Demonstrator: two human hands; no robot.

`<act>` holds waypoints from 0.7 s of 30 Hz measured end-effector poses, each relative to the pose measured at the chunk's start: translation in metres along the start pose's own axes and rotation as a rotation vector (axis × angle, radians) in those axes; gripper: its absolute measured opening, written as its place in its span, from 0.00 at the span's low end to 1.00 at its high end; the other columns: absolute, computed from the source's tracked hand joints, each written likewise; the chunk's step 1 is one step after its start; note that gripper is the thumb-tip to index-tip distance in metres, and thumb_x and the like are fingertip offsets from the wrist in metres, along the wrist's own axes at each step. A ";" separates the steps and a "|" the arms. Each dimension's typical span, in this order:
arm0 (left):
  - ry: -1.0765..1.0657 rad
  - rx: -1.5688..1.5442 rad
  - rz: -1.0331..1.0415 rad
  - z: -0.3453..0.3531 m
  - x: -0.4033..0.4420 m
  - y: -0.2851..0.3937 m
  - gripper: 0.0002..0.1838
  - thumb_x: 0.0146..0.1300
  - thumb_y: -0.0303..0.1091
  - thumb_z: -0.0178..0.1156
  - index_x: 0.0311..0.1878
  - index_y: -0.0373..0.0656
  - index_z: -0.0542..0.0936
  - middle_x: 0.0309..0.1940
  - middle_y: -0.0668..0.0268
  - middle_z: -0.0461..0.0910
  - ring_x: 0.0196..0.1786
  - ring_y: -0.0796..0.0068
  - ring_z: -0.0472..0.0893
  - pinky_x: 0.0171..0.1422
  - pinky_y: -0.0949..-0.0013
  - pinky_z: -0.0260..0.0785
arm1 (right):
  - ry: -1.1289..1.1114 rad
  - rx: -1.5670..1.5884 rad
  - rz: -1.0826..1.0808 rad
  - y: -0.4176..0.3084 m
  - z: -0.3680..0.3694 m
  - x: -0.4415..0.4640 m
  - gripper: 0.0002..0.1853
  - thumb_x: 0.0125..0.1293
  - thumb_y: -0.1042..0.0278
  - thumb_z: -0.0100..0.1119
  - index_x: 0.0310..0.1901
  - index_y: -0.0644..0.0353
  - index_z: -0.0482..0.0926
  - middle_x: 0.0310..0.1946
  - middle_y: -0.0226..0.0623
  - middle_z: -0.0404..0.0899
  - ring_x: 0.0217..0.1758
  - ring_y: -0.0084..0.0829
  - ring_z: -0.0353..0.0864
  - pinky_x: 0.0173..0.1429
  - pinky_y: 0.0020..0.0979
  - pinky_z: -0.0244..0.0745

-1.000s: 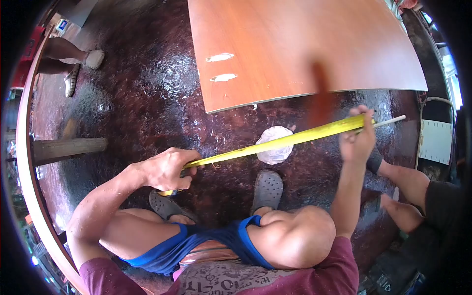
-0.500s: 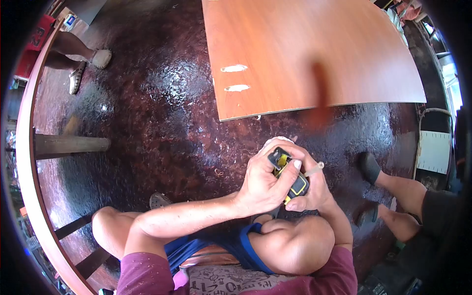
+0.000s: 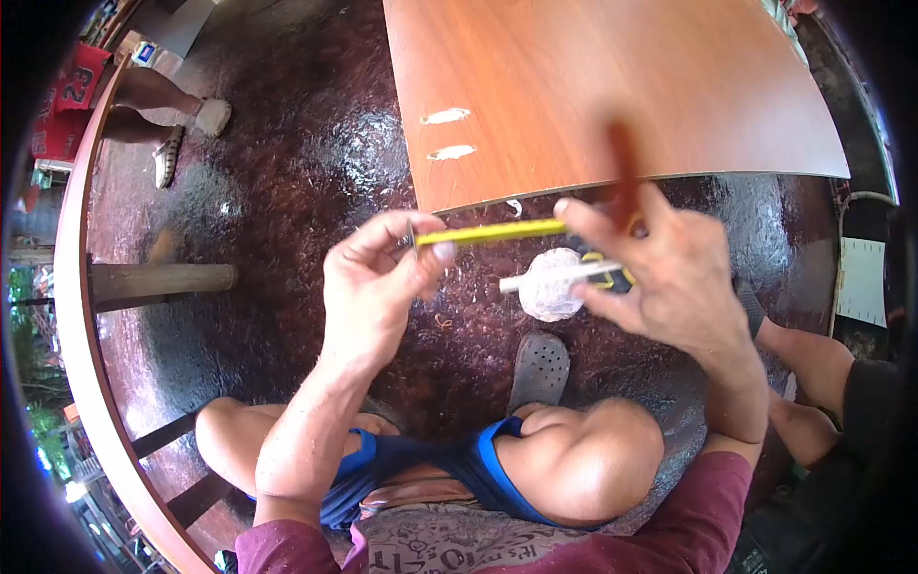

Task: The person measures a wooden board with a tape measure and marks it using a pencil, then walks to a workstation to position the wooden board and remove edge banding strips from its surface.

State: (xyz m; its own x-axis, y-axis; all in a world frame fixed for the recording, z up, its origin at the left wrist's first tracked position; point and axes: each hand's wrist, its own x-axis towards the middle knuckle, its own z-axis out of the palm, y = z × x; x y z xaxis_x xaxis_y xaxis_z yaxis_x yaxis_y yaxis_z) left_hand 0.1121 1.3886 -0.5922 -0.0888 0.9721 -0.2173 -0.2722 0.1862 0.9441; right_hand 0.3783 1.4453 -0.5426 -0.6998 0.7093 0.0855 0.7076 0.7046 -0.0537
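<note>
Fingers (image 3: 382, 232) and thumb of the left hand (image 3: 359, 301) are pinched together at the dark-hooked end of a narrow yellow tape blade (image 3: 497, 231), and look at that blade, straight and nearly level all the way over to the right hand (image 3: 684, 277)! Over there the fingers are clamped around a black-and-yellow tape-measure case (image 3: 617, 279), much of it hidden, with the index finger (image 3: 583, 220) stretched out to the blade. Same grip, second item: a slim whitish rod (image 3: 535, 279), poking out leftward just below the blade.

All of it is up in the air above a dark red, glossy floor (image 3: 287, 239), and in this view just off the near edge of a broad orange-brown wooden panel (image 3: 612, 86). Left hand right by that panel's near left corner, with two pale oval slots (image 3: 447, 116) close to it!

Down on the floor, behind the rod, a round whitish lump (image 3: 550, 308); nearer the person, a grey perforated clog (image 3: 542, 368). Out right, a co-worker's bare legs (image 3: 813, 359), and a blurred red-brown streak (image 3: 622, 163) cuts across the panel's near edge.
</note>
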 end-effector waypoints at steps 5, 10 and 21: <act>0.192 0.332 0.245 -0.008 0.010 -0.013 0.16 0.66 0.29 0.67 0.56 0.36 0.82 0.40 0.70 0.82 0.39 0.84 0.78 0.42 0.79 0.71 | 0.113 -0.074 -0.105 0.012 -0.012 0.019 0.31 0.50 0.55 0.73 0.59 0.39 0.80 0.33 0.41 0.78 0.26 0.42 0.80 0.32 0.41 0.75; 0.137 0.402 0.234 -0.008 0.021 -0.010 0.15 0.69 0.32 0.65 0.56 0.35 0.82 0.40 0.67 0.83 0.38 0.83 0.78 0.39 0.77 0.73 | -0.082 -0.037 -0.119 0.021 -0.025 0.041 0.30 0.44 0.57 0.71 0.54 0.49 0.83 0.25 0.41 0.84 0.35 0.42 0.86 0.38 0.41 0.79; 0.025 0.635 0.303 -0.015 0.034 -0.010 0.11 0.67 0.25 0.62 0.50 0.34 0.78 0.39 0.64 0.80 0.36 0.85 0.79 0.32 0.80 0.74 | -0.189 -0.079 0.007 0.010 -0.032 0.046 0.27 0.45 0.54 0.75 0.49 0.50 0.85 0.30 0.41 0.85 0.38 0.44 0.86 0.41 0.43 0.79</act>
State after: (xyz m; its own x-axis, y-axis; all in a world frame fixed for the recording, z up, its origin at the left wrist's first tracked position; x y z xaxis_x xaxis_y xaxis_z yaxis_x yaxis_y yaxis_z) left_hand 0.0971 1.4177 -0.6134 -0.0966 0.9921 0.0798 0.3797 -0.0373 0.9244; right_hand 0.3560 1.4843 -0.5072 -0.6957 0.7109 -0.1033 0.7126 0.7011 0.0255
